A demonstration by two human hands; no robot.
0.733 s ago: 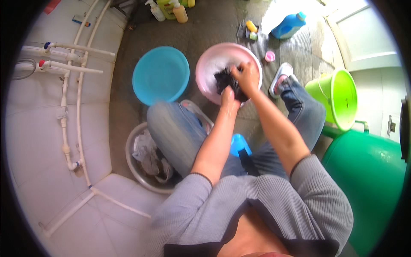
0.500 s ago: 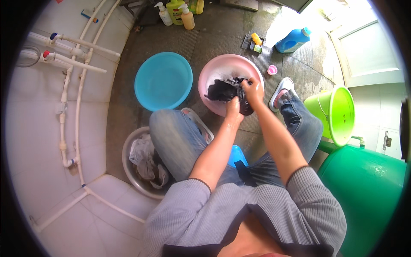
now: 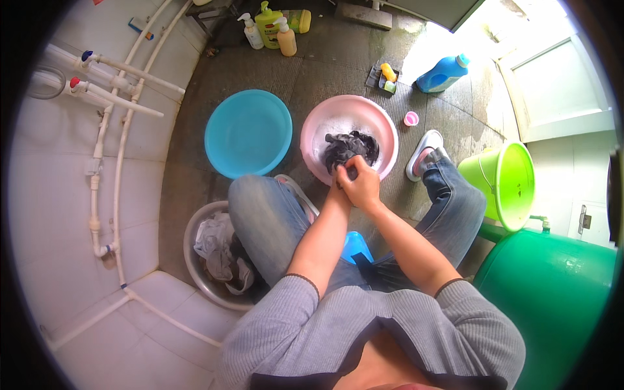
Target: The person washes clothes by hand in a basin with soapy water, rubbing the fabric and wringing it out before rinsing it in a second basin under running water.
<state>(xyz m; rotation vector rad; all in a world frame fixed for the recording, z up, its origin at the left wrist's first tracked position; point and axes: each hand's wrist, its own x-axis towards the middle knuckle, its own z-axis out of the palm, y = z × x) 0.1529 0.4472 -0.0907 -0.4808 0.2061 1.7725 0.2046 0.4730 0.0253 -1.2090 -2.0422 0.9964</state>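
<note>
A wet dark garment [image 3: 351,147] lies bunched in a pink basin [image 3: 311,127] with suds around it. At the basin's near rim, both hands are closed on the garment's near end. My left hand [image 3: 341,177] is partly hidden under my right hand [image 3: 362,182], which presses against it with curled fingers. Little of the cloth between the two hands can be seen.
Left of the pink basin stands a blue basin [image 3: 248,133]. A metal basin [image 3: 190,250] holds clothes by my left leg. At right are a lime-green bucket [image 3: 478,170] and a green barrel [image 3: 552,279]. A blue detergent bottle [image 3: 442,74], a pink cap [image 3: 411,118] and pump bottles [image 3: 286,40] stand farther off.
My hands have come closer together and lower, to the basin's near rim. The garment, spread and partly lifted before, is now bunched in the suds. The whole view has shifted slightly.
</note>
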